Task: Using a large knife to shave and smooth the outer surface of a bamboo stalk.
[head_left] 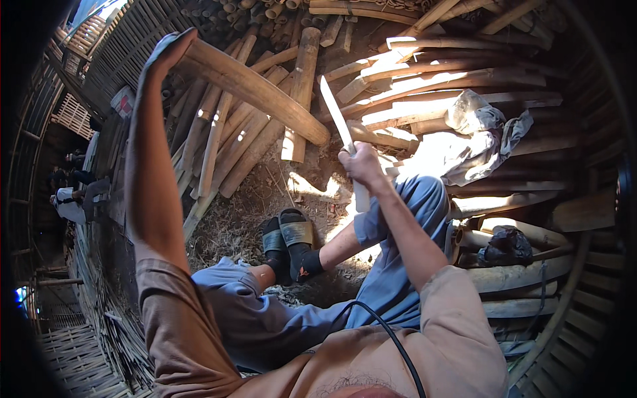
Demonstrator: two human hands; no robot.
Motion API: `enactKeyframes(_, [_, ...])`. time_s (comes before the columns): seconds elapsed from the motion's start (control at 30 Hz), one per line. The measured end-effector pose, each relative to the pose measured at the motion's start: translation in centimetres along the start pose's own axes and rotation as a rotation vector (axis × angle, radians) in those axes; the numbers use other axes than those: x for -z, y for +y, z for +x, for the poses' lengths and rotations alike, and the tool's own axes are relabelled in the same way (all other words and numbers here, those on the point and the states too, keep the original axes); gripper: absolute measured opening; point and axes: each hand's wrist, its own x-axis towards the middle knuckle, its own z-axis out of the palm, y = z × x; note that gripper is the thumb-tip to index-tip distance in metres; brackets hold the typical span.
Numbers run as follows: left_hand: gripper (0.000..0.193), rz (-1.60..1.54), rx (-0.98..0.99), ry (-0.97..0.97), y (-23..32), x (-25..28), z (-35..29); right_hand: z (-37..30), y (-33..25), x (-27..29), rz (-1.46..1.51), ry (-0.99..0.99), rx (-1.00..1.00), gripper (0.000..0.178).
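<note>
At the upper left my left hand holds the end of a thick bamboo pole, its arm stretched far out. The fingers are partly hidden behind that end. The pole slants down to the right, its other end near the middle of the view. My right hand is closed round a long knife. Its pale blade points up and to the left, apart from the pole's near end. Below the fist the light handle sticks out beside my raised knee.
Bamboo poles lie piled beyond my feet, and split bamboo lengths are stacked to the right. A whitish cloth and a dark plastic bag rest on the right stack. A black cable crosses my chest. Another person is at far left.
</note>
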Motion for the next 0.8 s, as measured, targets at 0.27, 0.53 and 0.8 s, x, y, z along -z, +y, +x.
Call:
enactKeyframes(0.27, [0.034, 0.144, -0.340, 0.122, -1.6, -1.3, -4.1, -2.8, 8.9, -7.8, -0.089, 0.022, 0.043, 0.030])
enactKeyframes(0.53, [0.036, 0.024, -0.308, 0.170, -11.7, 4.1, -6.1, -2.7, 7.3, -9.3, -0.195, -0.099, 0.066, 0.053])
enactKeyframes(0.8, [0.030, 0.122, -0.315, 0.248, -10.2, 6.5, -8.6, -1.2, 9.9, -9.3, 0.062, -0.030, 0.069, 0.023])
